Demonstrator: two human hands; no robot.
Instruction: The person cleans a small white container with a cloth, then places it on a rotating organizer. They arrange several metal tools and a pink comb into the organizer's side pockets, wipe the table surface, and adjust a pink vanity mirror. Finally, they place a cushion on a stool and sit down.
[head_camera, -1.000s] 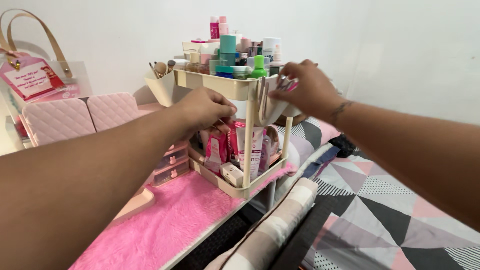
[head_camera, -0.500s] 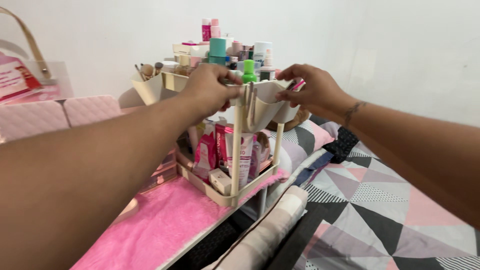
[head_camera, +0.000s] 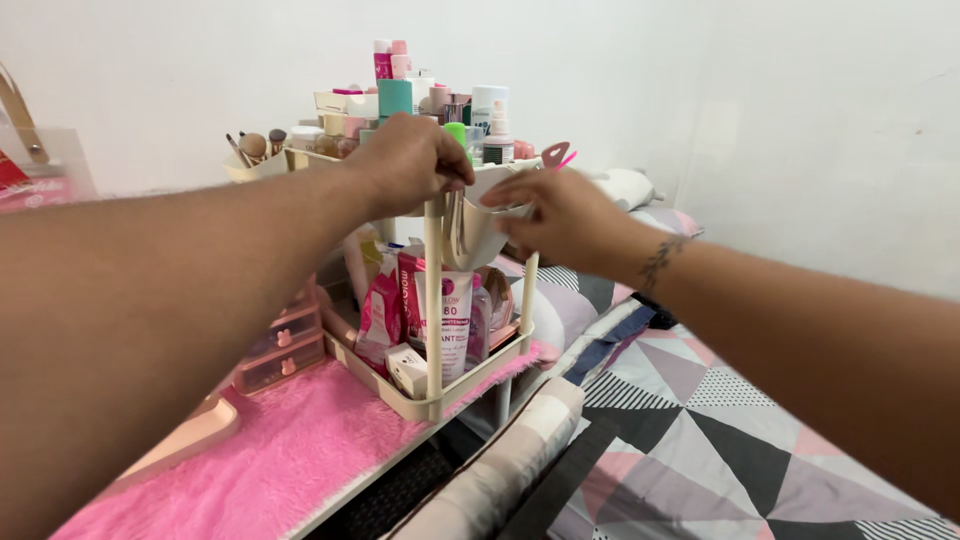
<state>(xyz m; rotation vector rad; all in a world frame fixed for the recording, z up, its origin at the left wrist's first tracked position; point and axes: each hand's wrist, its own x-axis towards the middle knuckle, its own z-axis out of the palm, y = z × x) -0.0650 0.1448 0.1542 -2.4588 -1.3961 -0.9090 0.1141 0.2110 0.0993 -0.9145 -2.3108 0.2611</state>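
Note:
A cream two-tier organiser rack (head_camera: 433, 330) stands on a pink furry mat. Its top tier is crowded with bottles and tubes (head_camera: 395, 95), and its lower tier (head_camera: 455, 392) holds pouches, boxes and a white bottle (head_camera: 455, 320). My left hand (head_camera: 410, 160) is closed on the top tier's front corner, just above the post. My right hand (head_camera: 560, 215) grips a cream hanging cup (head_camera: 480, 240) fixed at that same corner. The two hands nearly touch. Behind my right hand, pink clips (head_camera: 555, 155) stick up.
A pink furry mat (head_camera: 290, 465) covers the white table. A small pink drawer unit (head_camera: 285, 350) and a cup of makeup brushes (head_camera: 255, 150) sit left of the rack. A bed with a geometric sheet (head_camera: 720, 430) and a striped bolster (head_camera: 500, 470) lie on the right.
My left hand slid right along the top rim to the front corner. My right hand dropped from the rim onto the hanging cup. The view shifted slightly right.

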